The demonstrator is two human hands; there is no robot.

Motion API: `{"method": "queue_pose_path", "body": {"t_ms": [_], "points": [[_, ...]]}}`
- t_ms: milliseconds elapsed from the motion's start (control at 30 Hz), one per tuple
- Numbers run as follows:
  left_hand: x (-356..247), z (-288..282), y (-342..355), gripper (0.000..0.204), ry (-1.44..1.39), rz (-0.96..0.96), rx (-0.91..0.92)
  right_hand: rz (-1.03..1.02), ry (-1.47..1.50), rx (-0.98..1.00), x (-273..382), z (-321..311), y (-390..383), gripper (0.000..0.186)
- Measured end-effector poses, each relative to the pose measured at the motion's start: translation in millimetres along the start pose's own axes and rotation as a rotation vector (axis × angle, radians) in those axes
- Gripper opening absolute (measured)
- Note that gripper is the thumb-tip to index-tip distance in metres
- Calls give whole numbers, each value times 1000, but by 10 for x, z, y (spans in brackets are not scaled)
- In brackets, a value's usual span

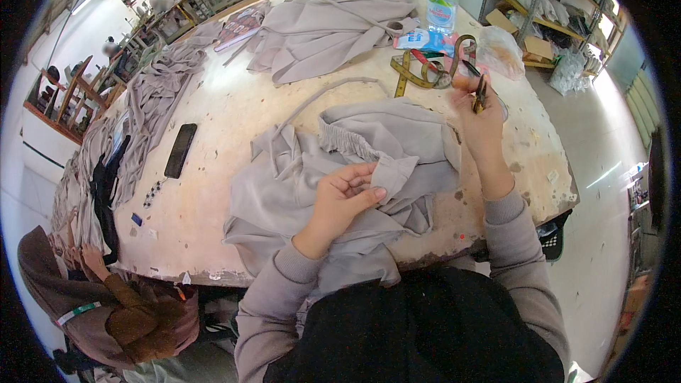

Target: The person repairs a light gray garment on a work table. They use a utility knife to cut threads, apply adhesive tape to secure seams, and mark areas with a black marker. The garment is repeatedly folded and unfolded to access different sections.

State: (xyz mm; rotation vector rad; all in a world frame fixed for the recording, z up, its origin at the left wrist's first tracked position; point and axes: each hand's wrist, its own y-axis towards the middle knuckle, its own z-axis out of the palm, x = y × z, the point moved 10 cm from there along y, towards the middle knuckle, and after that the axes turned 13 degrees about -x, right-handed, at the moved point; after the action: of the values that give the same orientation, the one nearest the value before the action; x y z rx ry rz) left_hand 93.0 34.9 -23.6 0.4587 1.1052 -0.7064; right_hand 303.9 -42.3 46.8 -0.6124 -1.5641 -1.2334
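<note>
My left hand (339, 206) pinches a folded edge of grey fabric (394, 177), part of a crumpled garment (277, 198) with a gathered band spread in front of me. My right hand (480, 124) is raised at the right of the garment, its fingers around small yellow-and-black thread snips (480, 97). Just beyond it lie a coiled yellow measuring tape (401, 78), red-handled tools (424, 59), a blue-and-white packet (413, 40) and a clear plastic bag (501, 52).
A co-worker (106, 312) handles grey fabric (135, 120) along the table's left side. A black phone (180, 150), another grey garment pile (326, 28) and a water bottle (441, 7) are on the table (184, 227). Metal shelving (539, 7) stands back right; distant people are at workstations.
</note>
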Motion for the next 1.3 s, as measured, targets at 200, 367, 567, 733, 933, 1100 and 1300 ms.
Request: {"method": "queue_pose_path", "body": {"t_ms": [200,367,567,733,933,1100,1300], "points": [[-30,-46,9,30,89,46,-37,-192,27,593,276,583,-793,28],[-55,-29,-14,29,130,80,-36,-5,-120,344,73,391,-409,18],[-104,-9,-25,33,171,138,-72,-440,49,626,457,574,-831,15],[-22,-72,14,35,214,65,-98,-3,77,534,-76,633,-806,12],[-73,-74,17,30,127,113,-94,452,640,347,-317,466,-496,24],[-108,-83,5,21,92,99,-126,139,318,605,-7,670,-782,30],[-187,-12,-82,12,551,238,-107,131,180,783,-13,767,-877,35]]}}
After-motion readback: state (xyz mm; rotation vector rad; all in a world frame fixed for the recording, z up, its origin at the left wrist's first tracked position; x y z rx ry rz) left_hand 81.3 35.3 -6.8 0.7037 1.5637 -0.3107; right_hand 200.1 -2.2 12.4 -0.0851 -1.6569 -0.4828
